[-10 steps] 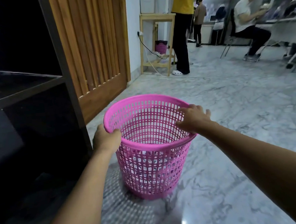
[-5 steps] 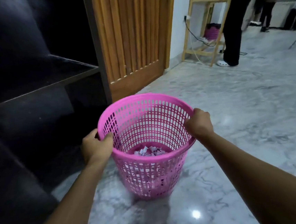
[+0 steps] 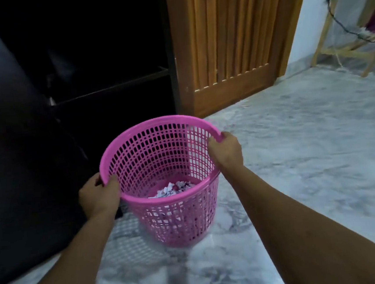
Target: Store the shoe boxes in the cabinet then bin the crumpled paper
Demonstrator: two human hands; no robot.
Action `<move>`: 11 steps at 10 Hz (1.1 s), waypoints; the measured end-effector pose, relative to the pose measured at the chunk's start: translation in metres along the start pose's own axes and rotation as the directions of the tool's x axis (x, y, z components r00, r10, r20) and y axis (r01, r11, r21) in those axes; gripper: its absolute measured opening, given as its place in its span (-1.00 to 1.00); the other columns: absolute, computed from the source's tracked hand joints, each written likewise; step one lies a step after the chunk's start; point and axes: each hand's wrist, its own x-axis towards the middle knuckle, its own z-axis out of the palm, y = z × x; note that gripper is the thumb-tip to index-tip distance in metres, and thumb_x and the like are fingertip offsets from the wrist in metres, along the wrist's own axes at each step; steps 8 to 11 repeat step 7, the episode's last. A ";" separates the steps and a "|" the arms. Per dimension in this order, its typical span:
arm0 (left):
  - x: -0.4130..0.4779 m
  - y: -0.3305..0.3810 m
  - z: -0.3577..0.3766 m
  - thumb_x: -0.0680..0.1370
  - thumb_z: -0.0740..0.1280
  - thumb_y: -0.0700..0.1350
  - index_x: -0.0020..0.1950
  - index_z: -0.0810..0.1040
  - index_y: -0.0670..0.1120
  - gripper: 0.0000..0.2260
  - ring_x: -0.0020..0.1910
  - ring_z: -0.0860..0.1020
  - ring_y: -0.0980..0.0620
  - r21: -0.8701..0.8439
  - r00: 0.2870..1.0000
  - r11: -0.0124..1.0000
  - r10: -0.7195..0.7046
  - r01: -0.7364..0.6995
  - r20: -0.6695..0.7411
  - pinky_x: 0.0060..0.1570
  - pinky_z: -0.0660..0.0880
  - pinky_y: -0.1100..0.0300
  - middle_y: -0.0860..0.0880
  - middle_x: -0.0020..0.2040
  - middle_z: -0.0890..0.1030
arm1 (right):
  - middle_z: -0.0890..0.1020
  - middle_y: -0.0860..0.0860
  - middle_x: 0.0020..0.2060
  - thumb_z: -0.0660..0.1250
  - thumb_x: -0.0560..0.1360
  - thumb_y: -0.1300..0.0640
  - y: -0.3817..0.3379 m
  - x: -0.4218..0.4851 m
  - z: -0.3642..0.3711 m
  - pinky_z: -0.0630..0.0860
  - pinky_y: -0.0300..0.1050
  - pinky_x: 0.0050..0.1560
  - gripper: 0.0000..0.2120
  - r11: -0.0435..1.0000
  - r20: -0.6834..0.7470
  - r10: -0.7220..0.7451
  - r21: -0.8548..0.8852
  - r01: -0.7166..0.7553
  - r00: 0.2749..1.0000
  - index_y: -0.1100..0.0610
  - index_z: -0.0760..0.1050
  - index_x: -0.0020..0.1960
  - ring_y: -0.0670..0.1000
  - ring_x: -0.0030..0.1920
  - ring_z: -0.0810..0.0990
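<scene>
Me: Since half a second back, the pink bin (image 3: pixel 183 222) looks shifted left, now in front of the dark cabinet's (image 3: pixel 112 87) lower bay. My view has dipped too, and the standing person has gone out of shot.

Desk: Hands?

Me: Both are on the rim, as before. The left hand (image 3: pixel 99 197) grips the near-left edge, thumb inside and fingers curled outside. The right hand (image 3: pixel 225 152) is curled over the right edge. The bin is upright over the marble floor (image 3: pixel 297 154); I cannot tell whether its base is touching.

Desk: How far along are we?

Me: Crumpled paper (image 3: pixel 170 189) lies at the bottom of the bin, so I judge that part done or nearly so. Shoe boxes — none in view, and the cabinet is too dark to say whether they are inside. What's left, I'd guess, is setting the bin in its place.

Desk: Counts?

Me: One bin, two hands and one heap of paper whose pieces I can't separate. No shoe boxes seen. One cabinet, with one wooden door (image 3: pixel 230 46) just to its right.
</scene>
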 end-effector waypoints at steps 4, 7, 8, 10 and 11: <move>0.029 -0.005 -0.020 0.60 0.33 -0.16 0.25 0.58 -0.14 -0.76 -0.15 0.61 -0.05 -0.153 0.986 0.974 -0.163 0.164 0.019 -0.02 0.58 0.03 -0.03 -0.18 0.61 | 0.54 0.11 0.30 0.19 0.20 -0.37 0.017 0.003 0.043 0.59 0.24 0.13 -0.16 0.986 0.286 -0.114 -0.088 0.144 0.951 -0.03 0.39 0.41 0.18 0.18 0.59; 0.059 0.034 -0.032 0.59 0.30 -0.13 -0.01 0.58 -0.17 -0.87 -0.16 0.61 -0.12 0.059 0.966 0.988 -0.155 0.146 0.205 -0.04 0.61 -0.04 -0.15 -0.13 0.62 | 0.54 0.11 0.26 0.27 0.38 -0.32 -0.036 0.004 0.045 0.53 0.17 0.22 -0.29 0.923 0.272 -0.166 -0.295 0.247 0.948 0.01 0.38 0.44 0.18 0.22 0.54; 0.059 0.034 -0.032 0.59 0.30 -0.13 -0.01 0.58 -0.17 -0.87 -0.16 0.61 -0.12 0.059 0.966 0.988 -0.155 0.146 0.205 -0.04 0.61 -0.04 -0.15 -0.13 0.62 | 0.54 0.11 0.26 0.27 0.38 -0.32 -0.036 0.004 0.045 0.53 0.17 0.22 -0.29 0.923 0.272 -0.166 -0.295 0.247 0.948 0.01 0.38 0.44 0.18 0.22 0.54; 0.059 0.034 -0.032 0.59 0.30 -0.13 -0.01 0.58 -0.17 -0.87 -0.16 0.61 -0.12 0.059 0.966 0.988 -0.155 0.146 0.205 -0.04 0.61 -0.04 -0.15 -0.13 0.62 | 0.54 0.11 0.26 0.27 0.38 -0.32 -0.036 0.004 0.045 0.53 0.17 0.22 -0.29 0.923 0.272 -0.166 -0.295 0.247 0.948 0.01 0.38 0.44 0.18 0.22 0.54; 0.059 0.034 -0.032 0.59 0.30 -0.13 -0.01 0.58 -0.17 -0.87 -0.16 0.61 -0.12 0.059 0.966 0.988 -0.155 0.146 0.205 -0.04 0.61 -0.04 -0.15 -0.13 0.62 | 0.54 0.11 0.26 0.27 0.38 -0.32 -0.036 0.004 0.045 0.53 0.17 0.22 -0.29 0.923 0.272 -0.166 -0.295 0.247 0.948 0.01 0.38 0.44 0.18 0.22 0.54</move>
